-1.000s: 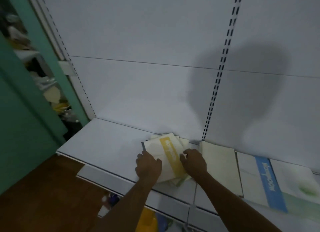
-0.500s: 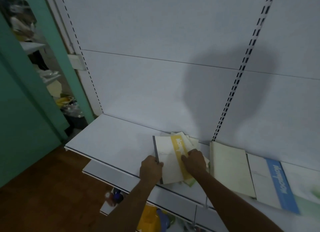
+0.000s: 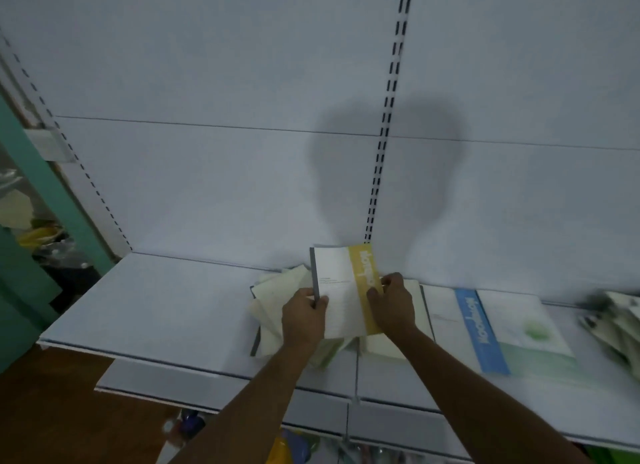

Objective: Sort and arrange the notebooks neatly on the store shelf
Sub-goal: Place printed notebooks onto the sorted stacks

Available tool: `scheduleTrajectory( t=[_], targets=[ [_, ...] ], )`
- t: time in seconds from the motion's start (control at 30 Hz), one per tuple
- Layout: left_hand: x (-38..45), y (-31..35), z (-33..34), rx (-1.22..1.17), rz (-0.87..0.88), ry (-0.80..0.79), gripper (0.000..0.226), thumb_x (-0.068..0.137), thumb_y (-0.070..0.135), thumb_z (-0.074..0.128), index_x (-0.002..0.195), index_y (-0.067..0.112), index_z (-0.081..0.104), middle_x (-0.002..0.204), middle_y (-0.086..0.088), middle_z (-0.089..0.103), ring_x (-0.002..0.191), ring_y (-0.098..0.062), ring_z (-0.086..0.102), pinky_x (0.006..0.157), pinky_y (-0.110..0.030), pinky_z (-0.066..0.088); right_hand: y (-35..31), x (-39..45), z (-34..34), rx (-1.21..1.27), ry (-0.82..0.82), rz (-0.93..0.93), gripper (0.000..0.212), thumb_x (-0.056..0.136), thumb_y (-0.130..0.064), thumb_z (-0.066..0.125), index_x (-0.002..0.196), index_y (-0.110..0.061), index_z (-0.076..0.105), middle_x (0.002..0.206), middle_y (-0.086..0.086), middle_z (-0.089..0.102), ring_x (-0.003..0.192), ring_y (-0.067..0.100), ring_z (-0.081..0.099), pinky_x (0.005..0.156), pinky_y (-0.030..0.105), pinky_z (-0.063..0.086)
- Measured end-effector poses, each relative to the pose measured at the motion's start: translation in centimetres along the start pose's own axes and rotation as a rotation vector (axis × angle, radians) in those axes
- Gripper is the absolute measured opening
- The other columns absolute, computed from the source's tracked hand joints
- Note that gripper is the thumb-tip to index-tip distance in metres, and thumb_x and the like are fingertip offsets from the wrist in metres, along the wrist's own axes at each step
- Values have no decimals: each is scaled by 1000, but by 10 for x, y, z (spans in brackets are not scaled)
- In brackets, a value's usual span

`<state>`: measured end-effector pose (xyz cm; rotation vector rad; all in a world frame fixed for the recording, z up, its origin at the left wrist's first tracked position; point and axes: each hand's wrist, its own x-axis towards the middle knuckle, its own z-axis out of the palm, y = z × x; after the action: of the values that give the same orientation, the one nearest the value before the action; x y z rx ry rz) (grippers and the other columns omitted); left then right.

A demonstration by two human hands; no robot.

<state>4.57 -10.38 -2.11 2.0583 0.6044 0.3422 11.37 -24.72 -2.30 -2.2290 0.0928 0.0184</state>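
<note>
A white notebook with a yellow band [image 3: 341,287] is tilted up off a loose pile of pale notebooks [image 3: 277,297] on the white shelf [image 3: 156,307]. My left hand [image 3: 303,318] grips its grey spine edge. My right hand [image 3: 391,304] pinches its yellow-band side. A cream notebook [image 3: 391,346] lies partly under my right hand. To the right lies a notebook with a blue band [image 3: 485,328] and a green patch.
More notebooks [image 3: 616,325] lie blurred at the shelf's far right. A white slotted back panel [image 3: 207,186] rises behind the shelf. A lower shelf [image 3: 225,391] juts out below. A green wall [image 3: 20,290] and brown floor [image 3: 52,411] lie at left.
Both hands have lifted the yellow-band notebook from flat on the pile to a raised, nearly upright tilt. The camera view has swung to the right.
</note>
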Motion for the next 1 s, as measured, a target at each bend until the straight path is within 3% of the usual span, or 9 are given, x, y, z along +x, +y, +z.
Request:
scheduleTrajectory(
  t=[0.13,0.3,0.47,0.63,0.8,0.93,1.0],
  targets=[
    [-8,32,37,-3,85,-80,26,90,21,60,112,7,63,102,-9,70,92,-23,64,73,-22,44,28,10,-42,36,103,51,23,88,-19,54,108,-9,45,93,7,59,82,26,59,66,34,47],
    [-22,65,86,5,172,-208,33,86,18,62,118,9,61,99,-7,69,90,-22,65,79,-32,54,67,17,-92,40,209,130,27,87,-22,55,109,-9,46,93,7,59,83,27,58,70,36,47],
    [-37,85,130,33,211,-367,45,85,14,63,130,10,54,108,-11,68,94,-22,65,75,-24,48,110,22,-130,10,273,171,28,86,-24,56,107,-9,47,99,13,63,90,34,61,77,41,51],
    [-48,83,170,119,196,-453,45,88,12,60,132,8,50,117,-12,64,102,-23,62,81,-23,47,149,28,-146,-41,229,202,31,84,-26,58,110,-11,52,98,10,66,86,29,64,75,42,55],
    [-59,73,195,190,189,-438,41,85,15,66,122,4,54,115,-14,64,102,-26,62,86,-36,52,173,34,-145,-115,141,245,37,81,-26,62,115,-12,54,109,8,64,97,28,62,82,39,52],
    [-64,66,213,260,183,-459,36,82,19,68,112,3,57,111,-14,64,102,-28,61,85,-41,51,186,38,-150,-203,91,236,42,82,-24,65,119,-8,54,117,12,60,105,30,59,83,37,49],
    [-67,65,216,294,175,-471,39,84,21,67,116,2,55,115,-14,60,108,-29,58,90,-39,49,192,40,-149,-235,62,224,44,82,-23,65,121,-7,54,119,14,56,107,30,58,85,37,48]
  ],
)
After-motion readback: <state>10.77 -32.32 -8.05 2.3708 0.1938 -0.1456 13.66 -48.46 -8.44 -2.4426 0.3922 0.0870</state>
